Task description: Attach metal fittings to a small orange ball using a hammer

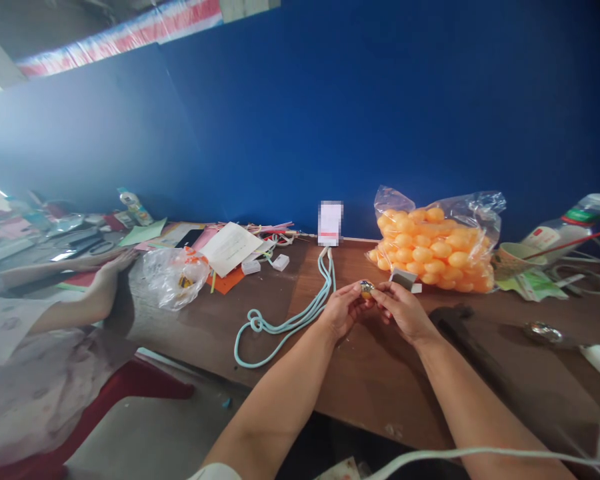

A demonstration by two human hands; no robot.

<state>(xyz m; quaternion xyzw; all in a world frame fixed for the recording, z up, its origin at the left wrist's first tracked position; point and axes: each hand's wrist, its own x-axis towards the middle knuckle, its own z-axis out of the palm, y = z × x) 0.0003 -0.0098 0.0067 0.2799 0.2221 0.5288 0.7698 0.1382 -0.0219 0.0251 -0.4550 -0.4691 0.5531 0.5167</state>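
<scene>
My left hand (344,310) and my right hand (401,308) meet over the brown table (370,387). Between their closed fingertips is a small, shiny, rounded gold-and-silver object (367,288), pinched from both sides. Its exact kind is too small to make out. Just behind my right hand's fingers shows a dark grey square piece (403,279) with a small white tab; whether the hand touches it, I cannot tell. Beyond it stands a clear plastic bag of orange balls (430,257). A light blue lanyard (280,328) with a white badge (330,223) lies left of my hands.
Another shiny object (544,332) lies at right, near a cup (513,260) and a plastic jar (587,217). Papers (233,248) and a crumpled plastic bag (173,277) are at left. Another person's hands (113,267) rest there. A blue partition (330,120) closes off the back.
</scene>
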